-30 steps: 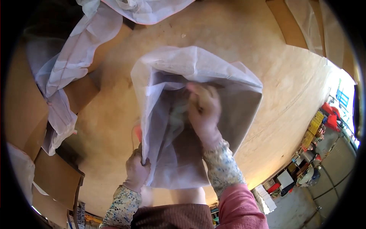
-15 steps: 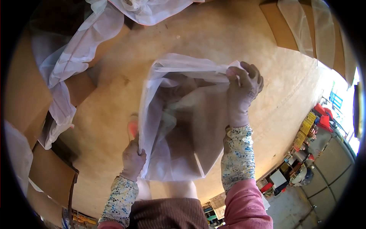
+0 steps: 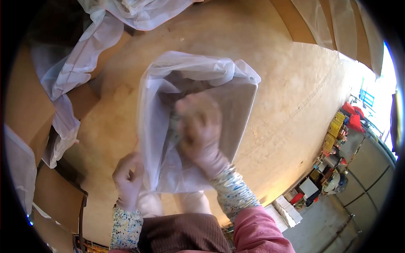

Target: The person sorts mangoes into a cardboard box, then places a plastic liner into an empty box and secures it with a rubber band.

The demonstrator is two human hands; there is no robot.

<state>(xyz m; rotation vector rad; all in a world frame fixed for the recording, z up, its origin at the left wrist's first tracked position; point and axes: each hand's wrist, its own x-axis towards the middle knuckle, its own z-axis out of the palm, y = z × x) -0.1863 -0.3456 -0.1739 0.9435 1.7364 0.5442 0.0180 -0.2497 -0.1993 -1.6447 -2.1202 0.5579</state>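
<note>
A cardboard box [image 3: 238, 114] stands on the floor in front of me, its mouth upward. A thin, translucent white plastic liner [image 3: 162, 69] covers its inside and folds over the rim. At the box's near left edge, my left hand [image 3: 128, 175] is closed, thumb and fingers pinched on the liner's side. My right hand [image 3: 200, 130] is over the box's opening, smeared by motion. Its fingers look bent, but whether they hold anything cannot be seen. The bottom of the box is partly hidden behind this hand.
Other cardboard boxes [image 3: 57, 189] with white liners [image 3: 67, 116] stand along the left. More lined boxes [image 3: 310, 21] are at the top right. A cluttered row of goods with yellow crates [image 3: 335, 124] lines the right. White sheets [image 3: 287, 211] lie at the lower right.
My right hand has let go of the far right corner of the liner and moved left and down over the opening. My left hand has shifted left and slightly down, along with the box.
</note>
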